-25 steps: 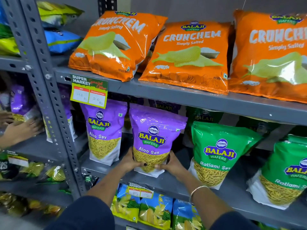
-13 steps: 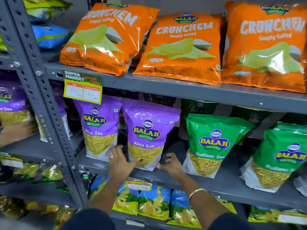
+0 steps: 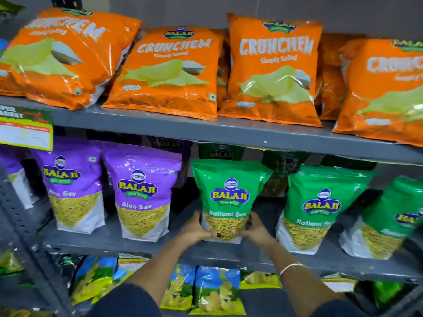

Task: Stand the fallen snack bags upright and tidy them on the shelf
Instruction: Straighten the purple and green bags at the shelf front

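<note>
A green Ratlami Sev bag [image 3: 229, 191] stands upright on the middle grey shelf [image 3: 109, 242]. My left hand [image 3: 194, 229] grips its lower left side and my right hand [image 3: 254, 228] grips its lower right side. Two purple Aloo Sev bags [image 3: 73, 186] [image 3: 143, 191] stand upright to the left. Two more green Ratlami Sev bags [image 3: 320, 207] [image 3: 389, 216] stand to the right, the far one leaning. Orange Crunchem chip bags [image 3: 169, 72] lean back on the top shelf.
A price tag [image 3: 25, 129] hangs from the top shelf's front edge at left. A perforated metal upright [image 3: 16, 216] stands at left. Blue and yellow snack bags [image 3: 215, 291] fill the lower shelf. More bags sit behind the front row.
Both hands have let go of the purple Aloo Sev bag and moved right onto the green Ratlami Sev bag. The view has shifted right.
</note>
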